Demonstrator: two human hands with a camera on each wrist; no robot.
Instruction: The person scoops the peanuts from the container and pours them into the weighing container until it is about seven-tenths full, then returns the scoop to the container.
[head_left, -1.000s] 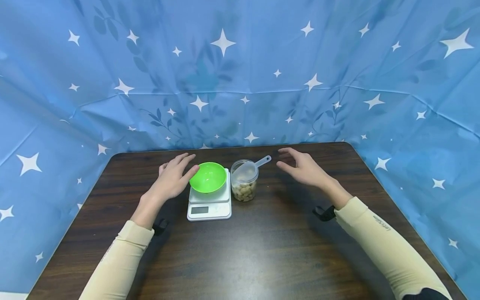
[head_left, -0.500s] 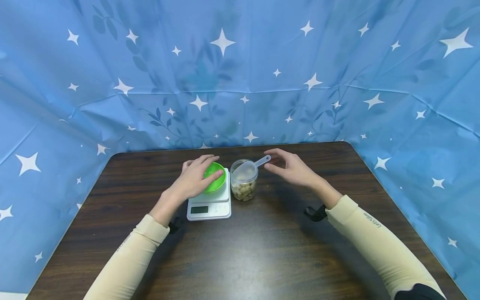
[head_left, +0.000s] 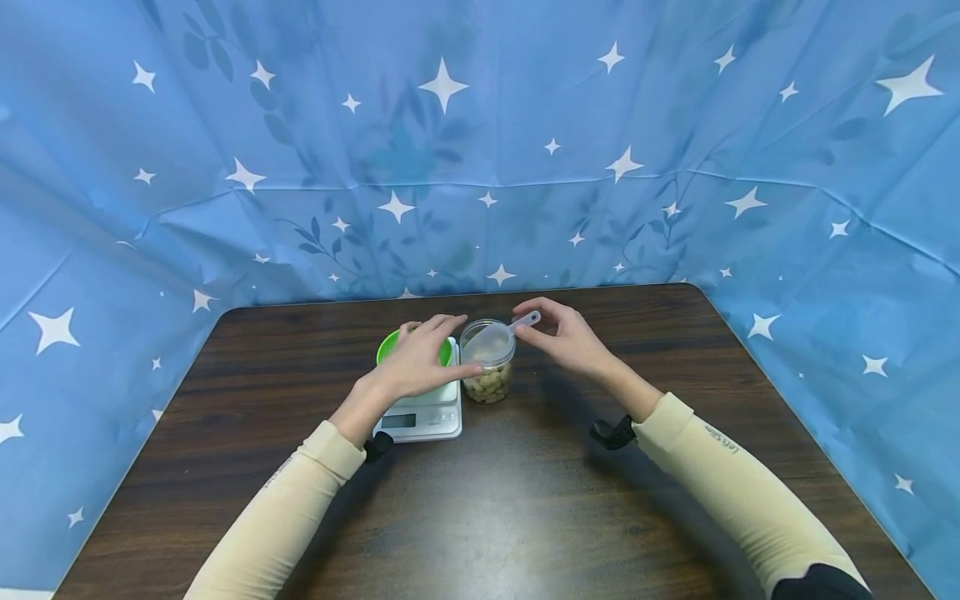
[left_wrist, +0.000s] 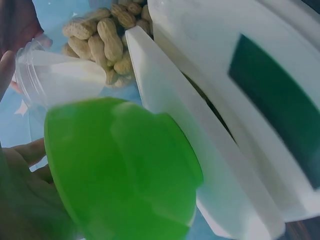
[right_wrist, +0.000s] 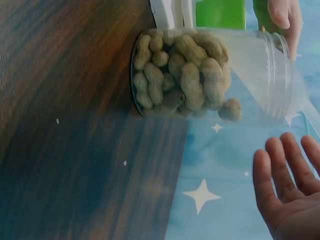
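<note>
My left hand [head_left: 412, 362] spreads over the green bowl [head_left: 387, 343], its thumb by the rim of the clear jar [head_left: 487, 385]. The bowl stands on a white scale [head_left: 431, 425]. In the left wrist view the bowl [left_wrist: 120, 170] hides part of my left hand [left_wrist: 30, 195]. The jar [right_wrist: 180, 75] holds peanuts in shells, and a translucent scoop [head_left: 528, 318] leans in its mouth, handle to the right. My right hand [head_left: 573, 343] has thumb and forefinger around the scoop's handle; contact is unclear. In the right wrist view its fingers [right_wrist: 285, 170] are extended.
The jar stands just right of the scale, close to it. A dark wooden table [head_left: 495, 517] lies beneath everything, and a blue curtain with white stars [head_left: 480, 150] hangs behind its far edge.
My left hand has moved right, from the bowl's left side to over it and up to the jar. The right hand has moved left to the scoop handle.
</note>
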